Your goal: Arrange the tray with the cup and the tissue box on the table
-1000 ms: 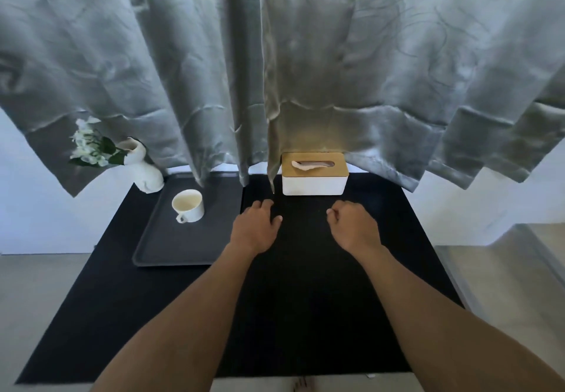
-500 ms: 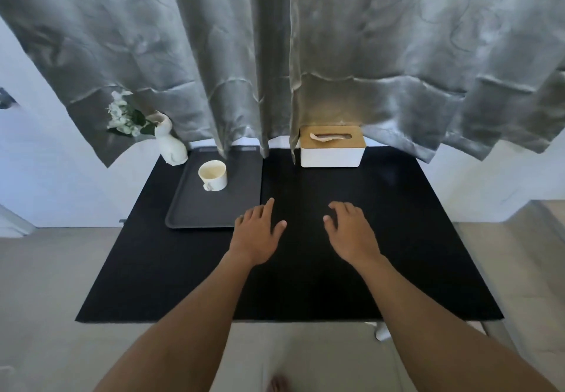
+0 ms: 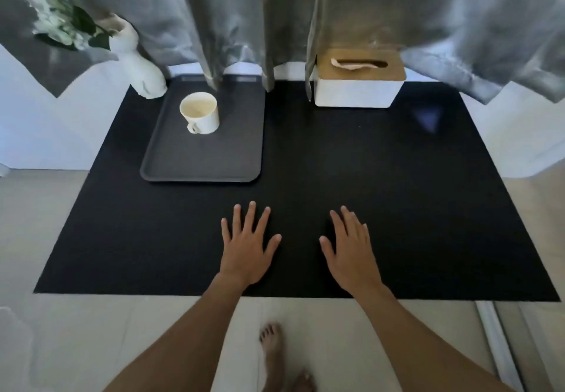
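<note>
At far left on the counter [image 3: 305,162] the dark tray [image 3: 201,159] carries the cup [image 3: 200,112], likely light but tippy; lift by both long edges. Left hand [image 3: 246,247] and right hand [image 3: 351,252] spread flat, holding nothing. The stiff tissue box [image 3: 359,81] sits back right. No readable writing.

Soft, dim daylight fills my view, seeping through the grey curtain [image 3: 214,18] ahead. The black worktop [image 3: 367,171] swallows detail and shows almost no shadows, only a faint bluish glint near its far right corner. Motion blur smears the flowers [image 3: 64,24] and curtain folds at the edges, where the wide lens bends straight lines.
</note>
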Available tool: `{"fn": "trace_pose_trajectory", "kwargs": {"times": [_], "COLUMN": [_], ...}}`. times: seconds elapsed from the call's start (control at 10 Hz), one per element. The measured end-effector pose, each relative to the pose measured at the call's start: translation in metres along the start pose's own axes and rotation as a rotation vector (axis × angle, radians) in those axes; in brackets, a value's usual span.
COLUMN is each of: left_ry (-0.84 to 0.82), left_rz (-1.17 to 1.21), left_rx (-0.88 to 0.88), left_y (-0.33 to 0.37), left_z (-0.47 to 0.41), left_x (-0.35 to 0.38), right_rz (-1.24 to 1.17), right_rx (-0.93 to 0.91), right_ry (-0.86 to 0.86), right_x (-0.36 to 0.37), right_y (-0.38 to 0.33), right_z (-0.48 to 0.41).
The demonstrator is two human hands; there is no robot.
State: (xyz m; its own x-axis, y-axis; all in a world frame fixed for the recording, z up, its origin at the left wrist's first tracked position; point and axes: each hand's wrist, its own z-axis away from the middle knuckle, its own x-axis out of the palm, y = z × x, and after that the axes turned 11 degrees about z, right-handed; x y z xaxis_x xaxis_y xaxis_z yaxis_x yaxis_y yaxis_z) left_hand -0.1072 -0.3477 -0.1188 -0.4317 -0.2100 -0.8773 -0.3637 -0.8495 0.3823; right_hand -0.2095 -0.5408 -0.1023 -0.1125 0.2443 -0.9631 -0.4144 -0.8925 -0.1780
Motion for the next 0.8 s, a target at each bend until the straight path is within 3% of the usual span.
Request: {"fn": "trace_pose_trajectory", "kwargs": {"times": [0.3, 0.6, 0.7, 0.8], "left_ry": [0.152, 0.156, 0.166, 0.180], "left_rz": [-0.092, -0.072, -0.077, -0.064], "left_rx": [0.047, 0.024, 0.028, 0.025], "left_y": [-0.012, -0.011, -0.011, -0.009], "left_z": [0.001, 0.003, 0.005, 0.005], "left_x": [0.031, 0.028, 0.029, 0.027], "right_rz": [0.249, 0.201, -0.227, -0.770], "right_rx": [-0.015, -0.001, 0.086, 0.132], "right_ry": [0.087, 0.045, 0.052, 0.175], "right_x": [0.049, 0.046, 0.019, -0.046], "right_y": [0.008, 0.006, 0.004, 0.000], "right_z": [-0.004, -0.002, -0.001, 0.005]}}
